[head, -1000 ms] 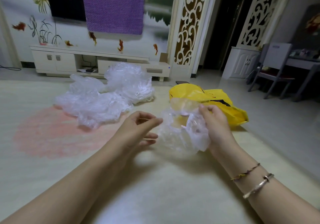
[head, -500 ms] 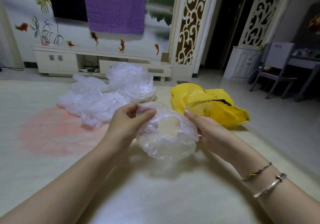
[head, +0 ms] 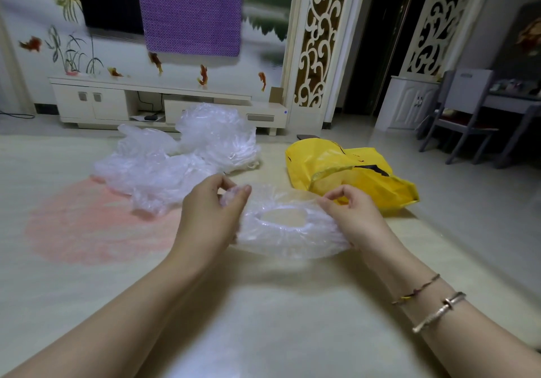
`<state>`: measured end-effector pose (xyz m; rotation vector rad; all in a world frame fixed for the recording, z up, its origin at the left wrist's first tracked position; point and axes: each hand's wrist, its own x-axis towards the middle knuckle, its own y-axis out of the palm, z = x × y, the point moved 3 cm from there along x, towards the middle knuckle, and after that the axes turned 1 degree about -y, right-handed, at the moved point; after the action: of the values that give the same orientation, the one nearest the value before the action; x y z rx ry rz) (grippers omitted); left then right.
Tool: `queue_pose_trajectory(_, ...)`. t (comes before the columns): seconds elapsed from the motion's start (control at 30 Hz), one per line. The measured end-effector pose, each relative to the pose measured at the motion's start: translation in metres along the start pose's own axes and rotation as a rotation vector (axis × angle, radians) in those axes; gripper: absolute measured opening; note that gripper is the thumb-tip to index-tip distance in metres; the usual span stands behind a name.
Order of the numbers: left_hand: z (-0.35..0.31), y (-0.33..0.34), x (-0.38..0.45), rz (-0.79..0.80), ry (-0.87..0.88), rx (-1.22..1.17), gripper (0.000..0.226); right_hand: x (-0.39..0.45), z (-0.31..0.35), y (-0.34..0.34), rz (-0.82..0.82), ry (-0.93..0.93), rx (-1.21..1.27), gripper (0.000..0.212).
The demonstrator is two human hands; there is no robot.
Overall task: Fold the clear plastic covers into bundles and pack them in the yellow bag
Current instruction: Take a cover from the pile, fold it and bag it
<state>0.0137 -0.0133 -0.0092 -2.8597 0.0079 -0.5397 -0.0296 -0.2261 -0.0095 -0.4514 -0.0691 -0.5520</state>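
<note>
A: Head view. How far along?

B: Early, judging by the heap. Big pile of loose clear covers (head: 175, 161) lying toward the far left of the surface (head: 263, 319), unfolded, well apart from the hands. Yellow bag (head: 351, 178) lying at the far right edge, mouth open toward the near side, something pale showing through its wall. Hard to tell whether any bundles sit inside.

A: And the one in work?

B: Single clear plastic cover (head: 289, 231) held up just above the middle of the surface, spread between both hands, elastic rim forming an oval opening on top. Not yet folded.

A: State of each grip?

B: Left hand (head: 210, 216): narrow grip, thumb and fingertips pinching the cover's left edge. Right hand (head: 351, 216): fingers curled, pinching the right rim, just in front of the bag.

A: Left to do?

B: Probably nearly everything: flattening and folding this cover into a bundle, dropping it in the bag, then repeating for the whole pile.

A: Anything else worth noting?

B: Bracelets (head: 430, 304) on the right wrist; TV cabinet (head: 117, 102) and chair (head: 468, 114) beyond, no part in the job.
</note>
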Motion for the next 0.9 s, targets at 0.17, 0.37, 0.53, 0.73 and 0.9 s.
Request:
queue_pose_trajectory(0.17,0.014,0.001,-0.003,0.184,-0.095,0.418,0.030,0.005,-0.014,-0.005,-0.003,-0.084,-0.463,0.022)
queue_pose_trajectory(0.37,0.002,-0.002,-0.004,0.149,0.313,0.707,0.039,-0.011,-0.006,-0.013,0.012,-0.444,-0.649,0.018)
queue_pose_trajectory(0.53,0.006,0.016,-0.016,0.521,0.405,0.646,0.040,-0.033,-0.013,-0.007,0.437,-0.577,-0.618,0.031)
queue_pose_trajectory(0.73,0.028,0.023,-0.020,0.839,0.261,0.966,0.087,-0.030,-0.022,-0.007,0.683,-0.426,-0.798,0.062)
queue_pose_trajectory(0.9,0.029,0.020,-0.018,0.839,0.232,0.909,0.100,-0.027,-0.022,-0.016,0.699,-0.345,-0.670,0.076)
